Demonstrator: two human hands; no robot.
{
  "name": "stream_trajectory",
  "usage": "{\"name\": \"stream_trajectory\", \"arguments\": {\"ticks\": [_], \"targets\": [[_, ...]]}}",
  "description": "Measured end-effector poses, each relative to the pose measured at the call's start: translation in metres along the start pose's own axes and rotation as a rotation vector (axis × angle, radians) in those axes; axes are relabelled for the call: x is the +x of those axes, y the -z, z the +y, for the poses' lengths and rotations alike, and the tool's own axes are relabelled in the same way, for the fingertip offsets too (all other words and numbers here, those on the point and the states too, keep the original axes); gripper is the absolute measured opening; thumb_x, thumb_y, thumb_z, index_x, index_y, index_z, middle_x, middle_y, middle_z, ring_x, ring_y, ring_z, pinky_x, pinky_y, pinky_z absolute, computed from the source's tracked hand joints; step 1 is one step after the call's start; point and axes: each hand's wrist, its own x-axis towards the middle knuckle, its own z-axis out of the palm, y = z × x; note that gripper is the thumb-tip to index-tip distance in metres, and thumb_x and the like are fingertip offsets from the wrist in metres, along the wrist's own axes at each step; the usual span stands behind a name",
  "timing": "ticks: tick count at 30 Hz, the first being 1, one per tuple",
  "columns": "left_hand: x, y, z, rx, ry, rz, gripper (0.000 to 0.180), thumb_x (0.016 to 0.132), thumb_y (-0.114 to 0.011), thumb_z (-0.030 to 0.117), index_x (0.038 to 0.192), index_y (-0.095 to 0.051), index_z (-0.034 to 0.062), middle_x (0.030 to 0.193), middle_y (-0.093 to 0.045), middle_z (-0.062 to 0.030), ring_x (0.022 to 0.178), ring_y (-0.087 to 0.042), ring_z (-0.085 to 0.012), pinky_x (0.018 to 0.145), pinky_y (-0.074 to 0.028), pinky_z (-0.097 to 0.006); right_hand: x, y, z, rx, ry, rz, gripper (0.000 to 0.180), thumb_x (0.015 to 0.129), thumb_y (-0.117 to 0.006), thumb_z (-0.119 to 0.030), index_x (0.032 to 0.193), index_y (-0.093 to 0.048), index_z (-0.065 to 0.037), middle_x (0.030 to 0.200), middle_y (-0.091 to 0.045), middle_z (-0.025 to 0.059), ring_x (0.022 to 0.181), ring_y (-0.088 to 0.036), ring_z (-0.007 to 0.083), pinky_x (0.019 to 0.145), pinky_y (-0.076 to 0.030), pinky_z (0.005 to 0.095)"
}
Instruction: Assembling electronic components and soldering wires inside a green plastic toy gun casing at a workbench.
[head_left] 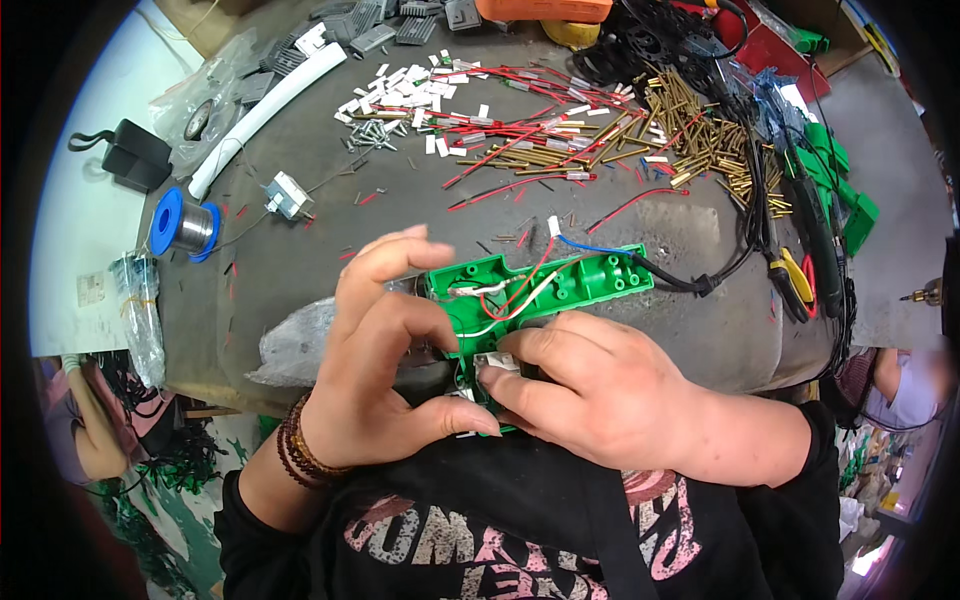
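Observation:
A green plastic half housing lies open in front of me, with red, white and blue wires inside. A black power cord leaves its right end, and a small white connector stands at its far edge. My right hand pinches a small whitish part at the near section of the housing. Around that section's left side curves my left hand, its thumb and fingers apart with nothing visible between them. Both hands partly hide the near section. Left of it lies a grey, pointed flat piece.
Farther back are piles of brass rods, red wires, white sleeves and screws. A blue solder spool stands left; yellow-handled pliers and green housings lie right. People sit at both sides.

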Motion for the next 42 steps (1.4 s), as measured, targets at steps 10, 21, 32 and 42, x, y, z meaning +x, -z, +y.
{"name": "stream_trajectory", "arguments": {"ticks": [10,21,32,42], "targets": [[-0.001,0.008,0.007,-0.006,0.027,-0.05,0.059,0.063,-0.09,0.047,0.09,-0.057,0.0064,0.141,-0.046,-0.0244,0.135,-0.041,-0.045,0.11,-0.032,-0.054,-0.003,0.005,0.003,0.214,-0.085,-0.07,0.031,0.079,-0.071,-0.016,0.109,-0.068,-0.011,0.103,-0.059,0.0093,0.088,-0.062,0.0244,0.074,-0.055,0.0335],[0.103,0.037,-0.058,0.298,0.341,0.117,0.025,0.084,-0.072,0.024,0.093,-0.066,0.0023,0.085,-0.065,-0.0129,0.078,-0.064,-0.0293,0.071,-0.051,-0.039,-0.004,0.027,0.009,0.329,-0.109,-0.034,0.041,0.077,-0.078,-0.01,0.116,-0.068,-0.01,0.108,-0.059,0.0092,0.076,-0.06,0.0208,0.068,-0.054,0.0337],[0.139,0.037,-0.072,0.185,0.238,0.162,0.019,0.09,-0.064,0.018,0.089,-0.063,-0.0012,0.077,-0.064,-0.0144,0.071,-0.061,-0.0295,0.068,-0.049,-0.039,0.004,0.122,0.14,0.51,-0.57,0.582,0.025,0.093,-0.064,-0.009,0.117,-0.065,-0.003,0.109,-0.066,0.004,0.09,-0.059,0.0103,0.078,-0.048,0.0251],[0.024,0.039,0.034,0.104,0.01,0.119,0.015,0.068,-0.078,-0.001,0.078,-0.069,0.0058,0.069,-0.061,-0.0027,0.059,-0.057,-0.0188,0.054,-0.044,-0.033,0.061,0.125,0.273,0.131,-0.391,0.6,0.023,0.093,-0.071,-0.014,0.116,-0.068,-0.01,0.087,-0.06,-0.0057,0.078,-0.052,0.0033,0.07,-0.041,0.0181]]}}
